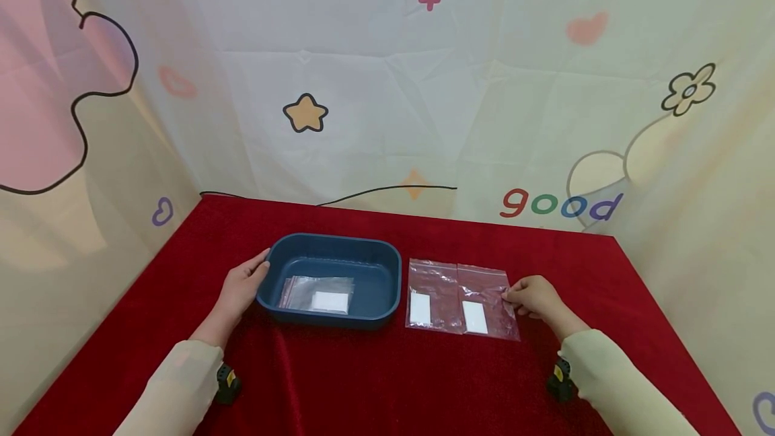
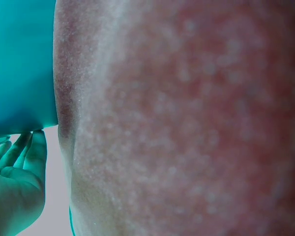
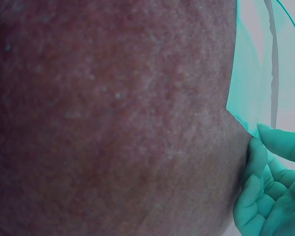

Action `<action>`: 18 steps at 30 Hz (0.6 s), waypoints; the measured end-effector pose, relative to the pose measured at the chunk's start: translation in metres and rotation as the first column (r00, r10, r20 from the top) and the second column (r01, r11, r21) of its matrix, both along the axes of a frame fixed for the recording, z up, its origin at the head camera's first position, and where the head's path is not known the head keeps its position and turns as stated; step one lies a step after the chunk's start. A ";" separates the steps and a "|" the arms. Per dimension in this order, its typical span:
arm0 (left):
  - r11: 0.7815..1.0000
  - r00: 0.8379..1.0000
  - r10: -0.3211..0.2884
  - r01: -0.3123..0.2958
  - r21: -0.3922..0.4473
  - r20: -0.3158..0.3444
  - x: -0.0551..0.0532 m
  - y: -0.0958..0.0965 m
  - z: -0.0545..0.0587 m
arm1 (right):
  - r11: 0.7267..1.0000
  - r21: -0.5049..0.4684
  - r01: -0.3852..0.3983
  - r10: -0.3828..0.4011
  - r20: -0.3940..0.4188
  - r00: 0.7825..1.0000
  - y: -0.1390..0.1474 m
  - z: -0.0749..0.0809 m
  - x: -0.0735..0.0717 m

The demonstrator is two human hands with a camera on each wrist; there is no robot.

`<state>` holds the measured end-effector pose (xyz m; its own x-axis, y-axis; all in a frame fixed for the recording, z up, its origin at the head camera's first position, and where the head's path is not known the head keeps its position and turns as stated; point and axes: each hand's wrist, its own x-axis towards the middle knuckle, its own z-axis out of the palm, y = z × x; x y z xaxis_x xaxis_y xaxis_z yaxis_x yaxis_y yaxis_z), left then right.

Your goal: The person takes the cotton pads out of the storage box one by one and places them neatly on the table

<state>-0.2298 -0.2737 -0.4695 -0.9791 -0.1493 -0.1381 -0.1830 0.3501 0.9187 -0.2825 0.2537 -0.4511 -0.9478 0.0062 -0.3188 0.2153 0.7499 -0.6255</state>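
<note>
A dark blue rectangular basin [image 1: 387, 288] stands on the red cloth. Inside it lie clear zip bags [image 1: 303, 291], overlapping, with a white rectangular piece [image 1: 330, 302] showing. My left hand [image 1: 238, 288] touches the basin's left side with fairly straight fingers. To the right of the basin, two clear zip bags lie side by side, the left bag [image 1: 445, 301] and the right bag [image 1: 498, 291]. Each contains a white rectangular piece near its bottom. My right hand [image 1: 535, 298] pinches the right bag's right edge between thumb and index finger; the right wrist view shows this pinch too.
A red velvety cloth [image 1: 375, 382] covers the table. Behind it and along both sides hangs a pale printed curtain [image 1: 363, 86]. Dark wrist devices sit at both cuffs, the left device [image 1: 227, 383] and the right device [image 1: 560, 379].
</note>
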 end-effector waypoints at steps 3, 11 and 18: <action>1.000 1.000 0.002 -0.002 0.002 0.003 0.000 0.000 0.000 | 1.000 0.007 -0.007 0.007 -0.006 1.000 0.000 0.000 0.000; 1.000 1.000 0.002 -0.002 -0.003 0.010 0.001 0.001 0.001 | 1.000 0.031 0.001 0.000 -0.015 1.000 0.001 -0.002 -0.001; 1.000 1.000 -0.001 0.001 -0.005 0.008 0.001 0.000 0.001 | 0.998 0.056 -0.015 0.017 -0.047 0.999 0.000 0.001 0.002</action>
